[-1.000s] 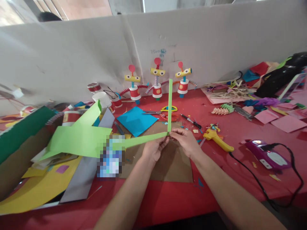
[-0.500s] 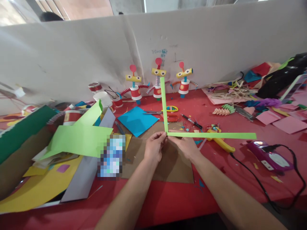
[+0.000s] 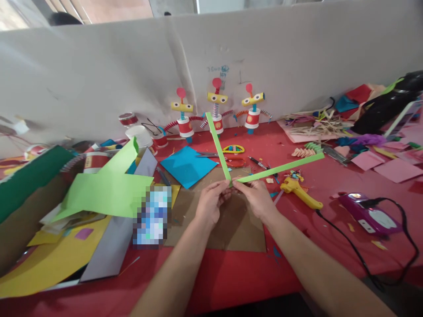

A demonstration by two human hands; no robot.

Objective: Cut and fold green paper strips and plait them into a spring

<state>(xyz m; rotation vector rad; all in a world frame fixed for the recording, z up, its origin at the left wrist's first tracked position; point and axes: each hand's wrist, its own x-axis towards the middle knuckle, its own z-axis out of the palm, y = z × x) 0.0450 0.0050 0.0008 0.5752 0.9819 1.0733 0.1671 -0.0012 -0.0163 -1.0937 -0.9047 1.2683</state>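
My left hand (image 3: pixel 213 200) pinches the near end of a light green paper strip (image 3: pixel 218 145) that points up and away. Close beside it, my right hand (image 3: pixel 257 198) is closed on the near end of a second green arm of paper (image 3: pixel 284 168), slanting up to the right. The two arms meet at my fingertips in a V; whether they are joined there is hidden by the fingers. Both hands are above a brown cardboard sheet (image 3: pixel 218 229) on the red table (image 3: pixel 228 273).
Three paper-cup robots (image 3: pixel 216 121) stand along the white partition (image 3: pixel 132 66). Scissors (image 3: pixel 235 162), a blue sheet (image 3: pixel 189 166) and a pen (image 3: pixel 258 163) lie behind my hands. A yellow glue gun (image 3: pixel 302 195) and a purple power socket (image 3: pixel 370 218) are right; a box of paper (image 3: pixel 109 251) is left.
The right arm of the strip has swung upward from level, and the other arm now leans left. The L shape has become a V. Both hands stay at about the same place.
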